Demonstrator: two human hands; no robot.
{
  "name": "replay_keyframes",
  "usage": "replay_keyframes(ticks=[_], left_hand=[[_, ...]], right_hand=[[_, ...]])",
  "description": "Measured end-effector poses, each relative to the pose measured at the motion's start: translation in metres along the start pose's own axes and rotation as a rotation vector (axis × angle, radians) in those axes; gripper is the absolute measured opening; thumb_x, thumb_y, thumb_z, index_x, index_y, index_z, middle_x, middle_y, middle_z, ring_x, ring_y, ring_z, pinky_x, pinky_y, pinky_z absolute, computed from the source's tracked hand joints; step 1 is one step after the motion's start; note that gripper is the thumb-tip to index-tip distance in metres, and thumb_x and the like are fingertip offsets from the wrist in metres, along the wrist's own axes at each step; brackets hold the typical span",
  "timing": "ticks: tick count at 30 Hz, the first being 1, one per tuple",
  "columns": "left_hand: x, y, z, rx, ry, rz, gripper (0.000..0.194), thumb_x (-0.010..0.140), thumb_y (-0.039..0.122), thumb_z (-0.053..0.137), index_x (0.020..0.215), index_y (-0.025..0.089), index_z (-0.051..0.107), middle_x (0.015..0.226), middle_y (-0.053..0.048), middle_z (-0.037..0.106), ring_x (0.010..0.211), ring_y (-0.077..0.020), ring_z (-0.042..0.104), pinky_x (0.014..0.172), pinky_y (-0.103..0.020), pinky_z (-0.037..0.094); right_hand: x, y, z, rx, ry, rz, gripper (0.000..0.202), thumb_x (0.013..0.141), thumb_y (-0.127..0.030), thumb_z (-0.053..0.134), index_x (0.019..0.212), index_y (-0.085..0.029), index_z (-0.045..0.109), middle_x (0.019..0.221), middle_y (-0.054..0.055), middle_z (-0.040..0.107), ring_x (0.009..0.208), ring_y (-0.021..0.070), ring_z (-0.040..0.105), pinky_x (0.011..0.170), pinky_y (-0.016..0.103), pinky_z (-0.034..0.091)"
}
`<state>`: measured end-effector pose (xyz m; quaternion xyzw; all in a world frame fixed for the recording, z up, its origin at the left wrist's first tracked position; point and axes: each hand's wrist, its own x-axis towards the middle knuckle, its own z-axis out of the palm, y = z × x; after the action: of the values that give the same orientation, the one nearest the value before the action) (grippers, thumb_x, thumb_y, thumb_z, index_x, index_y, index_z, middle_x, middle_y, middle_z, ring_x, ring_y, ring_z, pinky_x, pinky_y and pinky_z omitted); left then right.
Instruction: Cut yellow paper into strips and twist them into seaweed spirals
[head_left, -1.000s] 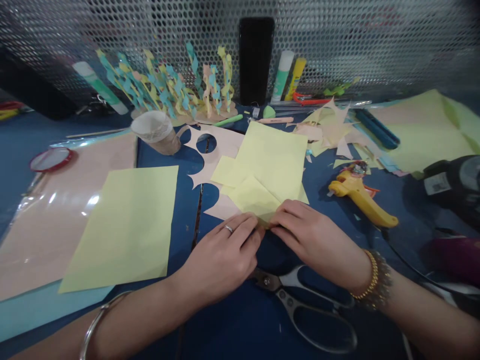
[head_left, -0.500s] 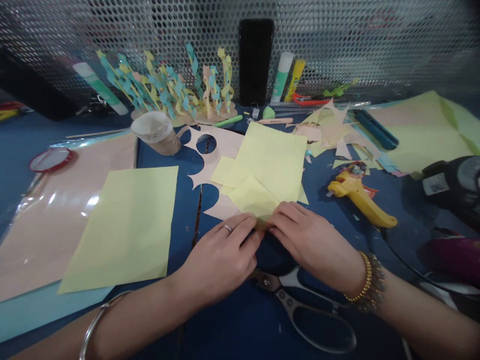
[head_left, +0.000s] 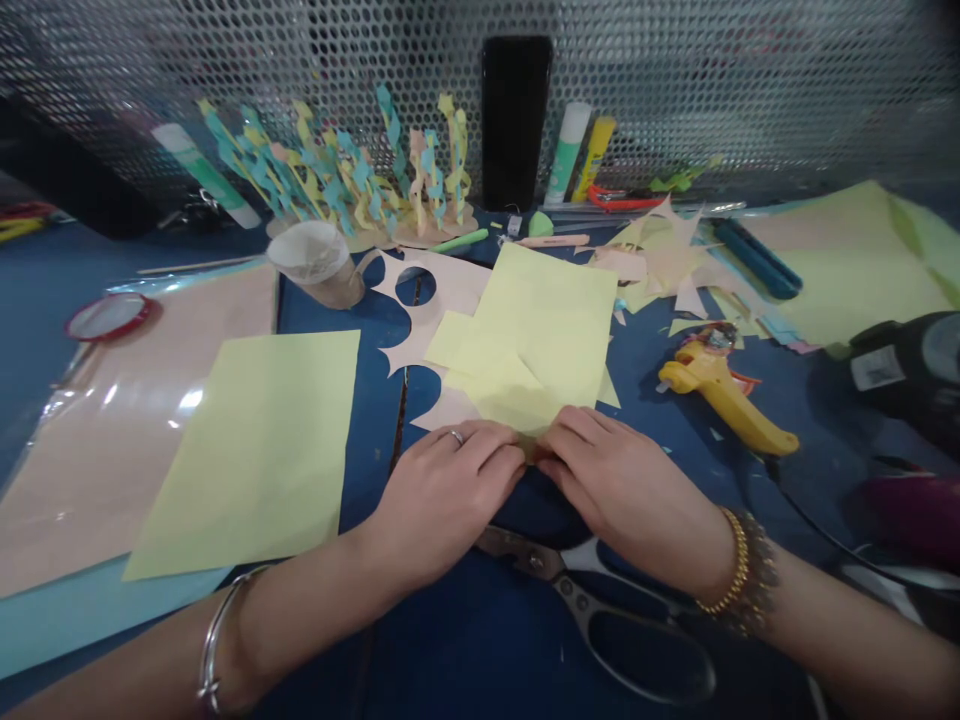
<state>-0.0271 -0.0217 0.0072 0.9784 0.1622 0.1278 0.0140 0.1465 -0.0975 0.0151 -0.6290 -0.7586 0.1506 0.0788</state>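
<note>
A small yellow paper piece [head_left: 504,388] is pinched along its near edge between my two hands. My left hand [head_left: 454,490], with a ring, has its fingers closed on its left part. Close beside it, my right hand [head_left: 619,480] pinches the right part, fingertips partly hidden. Beyond them lies a larger yellow sheet [head_left: 555,310], overlapping pink paper with round cutouts [head_left: 442,300]. Metal scissors [head_left: 585,600] rest just below my hands, partly under the right one. Another yellow sheet [head_left: 259,450] lies to the left.
A yellow glue gun [head_left: 727,395] with a cord lies at right. A paper cup [head_left: 319,265], paper-wrapped sticks [head_left: 337,180], a black phone [head_left: 515,125] and glue sticks [head_left: 568,155] stand at the back. Red-rimmed tape [head_left: 109,317] sits at left.
The small yellow piece lies lower and flatter against the sheet behind it. My left hand has shifted slightly, and the scissors' blades show a little more.
</note>
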Motion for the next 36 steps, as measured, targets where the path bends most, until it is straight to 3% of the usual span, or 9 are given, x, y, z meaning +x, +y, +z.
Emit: replay_keyframes(ticks=[8,14,20,30,36], left_hand=[[0.004,0.001,-0.001,0.028,-0.108,-0.004,0.019,0.092,0.018,0.043,0.098,0.014,0.060,0.097,-0.008,0.064,0.087,-0.0231,0.062,0.067,-0.035,0.051],[0.001,0.001,0.000,-0.017,-0.092,-0.031,0.019,0.092,0.019,0.043,0.096,0.014,0.060,0.097,-0.008,0.064,0.090,-0.0234,0.061,0.072,-0.038,0.052],[-0.008,0.001,0.002,-0.055,-0.076,-0.011,0.022,0.090,0.015,0.045,0.108,0.014,0.056,0.112,-0.010,0.061,0.103,-0.0235,0.057,0.082,-0.038,0.050],[0.001,0.001,0.003,-0.052,-0.057,-0.051,0.016,0.091,0.018,0.045,0.096,0.013,0.060,0.098,-0.009,0.063,0.091,-0.0233,0.059,0.076,-0.039,0.051],[0.003,0.002,0.001,-0.037,-0.073,-0.059,0.020,0.092,0.020,0.042,0.095,0.013,0.060,0.097,-0.009,0.063,0.088,-0.0232,0.060,0.073,-0.039,0.052]], right_hand=[[0.001,-0.001,0.001,0.002,0.048,-0.017,0.015,0.091,-0.019,0.043,0.085,-0.015,0.056,0.086,0.006,0.052,0.081,0.0208,0.050,0.072,0.037,0.044],[-0.001,0.000,0.002,-0.023,0.033,-0.039,0.014,0.089,-0.012,0.042,0.089,-0.015,0.056,0.089,0.007,0.052,0.083,0.0199,0.049,0.077,0.037,0.043],[-0.002,0.000,0.003,-0.056,0.013,-0.053,0.013,0.086,-0.009,0.045,0.090,-0.016,0.055,0.090,0.006,0.052,0.082,0.0207,0.048,0.076,0.038,0.043],[0.001,-0.005,0.002,-0.026,0.071,-0.017,0.016,0.090,-0.020,0.044,0.087,-0.014,0.058,0.086,0.007,0.054,0.081,0.0213,0.051,0.074,0.039,0.045],[-0.001,-0.004,0.005,-0.086,0.107,-0.052,0.016,0.091,-0.017,0.042,0.086,-0.015,0.058,0.086,0.007,0.054,0.080,0.0210,0.051,0.072,0.037,0.044]])
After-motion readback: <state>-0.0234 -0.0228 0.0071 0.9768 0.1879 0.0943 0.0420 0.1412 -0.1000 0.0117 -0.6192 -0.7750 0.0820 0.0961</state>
